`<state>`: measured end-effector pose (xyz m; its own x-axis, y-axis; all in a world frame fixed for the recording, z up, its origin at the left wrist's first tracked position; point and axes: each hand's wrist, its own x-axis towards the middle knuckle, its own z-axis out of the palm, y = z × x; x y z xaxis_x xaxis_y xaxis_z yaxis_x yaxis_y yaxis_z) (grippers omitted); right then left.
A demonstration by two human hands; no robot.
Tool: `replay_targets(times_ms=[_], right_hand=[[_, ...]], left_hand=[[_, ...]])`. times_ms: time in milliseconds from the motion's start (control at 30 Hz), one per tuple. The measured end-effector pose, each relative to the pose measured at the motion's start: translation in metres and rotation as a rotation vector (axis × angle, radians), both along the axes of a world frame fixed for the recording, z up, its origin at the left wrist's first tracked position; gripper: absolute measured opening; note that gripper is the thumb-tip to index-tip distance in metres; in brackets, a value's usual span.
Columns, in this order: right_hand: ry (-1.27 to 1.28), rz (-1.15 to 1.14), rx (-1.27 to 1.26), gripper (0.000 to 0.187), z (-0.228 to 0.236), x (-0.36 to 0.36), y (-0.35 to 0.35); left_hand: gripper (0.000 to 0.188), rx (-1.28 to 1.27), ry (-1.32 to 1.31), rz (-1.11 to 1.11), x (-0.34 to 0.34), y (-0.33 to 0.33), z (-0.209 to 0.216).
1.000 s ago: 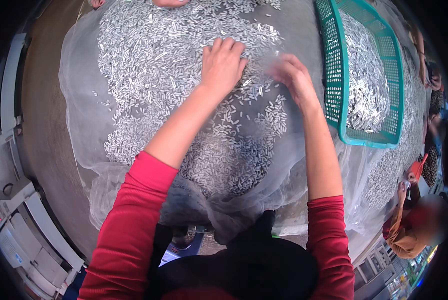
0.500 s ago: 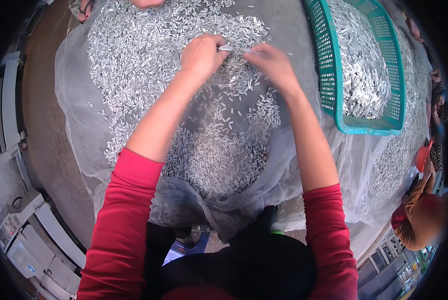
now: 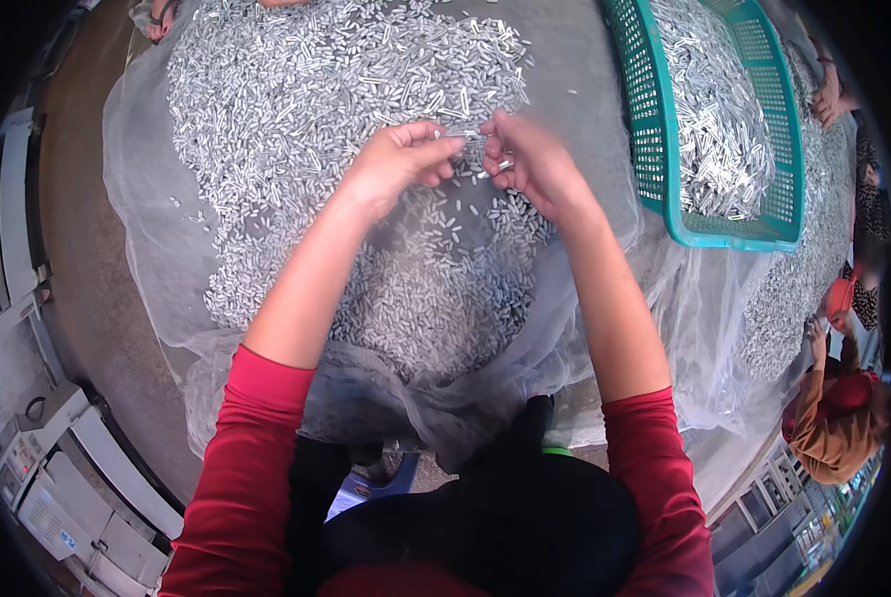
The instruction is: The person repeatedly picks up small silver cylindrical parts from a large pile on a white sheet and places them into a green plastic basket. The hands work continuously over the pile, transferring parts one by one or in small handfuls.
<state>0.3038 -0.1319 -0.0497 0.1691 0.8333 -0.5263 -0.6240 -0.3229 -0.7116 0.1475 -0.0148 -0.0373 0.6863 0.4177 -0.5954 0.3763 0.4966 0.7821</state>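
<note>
Left of the teal basket (image 3: 732, 242), 1 slim silver piece (image 3: 461, 133) points basketward, long axis sideways, between left hand (image 3: 394, 167) and right hand (image 3: 537, 167). Fingers curl inward; whether clamped, I cannot tell.

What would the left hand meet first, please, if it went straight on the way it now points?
The left hand would most likely meet the right hand, just across from it; loose silver pieces lie around there too, though their depth is unclear.
</note>
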Motion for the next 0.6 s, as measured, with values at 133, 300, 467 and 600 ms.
replay_targets(times_ms=[133,300,467,600], right_hand=[[-0.261,0.111,-0.036,0.029,0.004,-0.015,-0.001],[-0.248,0.066,-0.023,0.026,0.009,-0.017,-0.004],[-0.199,0.043,-0.053,0.026,0.011,-0.013,-0.012],[-0.167,0.010,-0.015,0.024,0.014,-0.011,-0.020]], left_hand=[[0.018,-0.012,-0.010,-0.013,-0.005,-0.010,0.000],[0.025,-0.216,-0.071,0.107,-0.011,-0.014,0.006],[0.025,-0.415,-0.059,0.184,-0.011,-0.015,0.012],[0.023,-0.308,-0.167,0.091,-0.014,-0.024,0.013]])
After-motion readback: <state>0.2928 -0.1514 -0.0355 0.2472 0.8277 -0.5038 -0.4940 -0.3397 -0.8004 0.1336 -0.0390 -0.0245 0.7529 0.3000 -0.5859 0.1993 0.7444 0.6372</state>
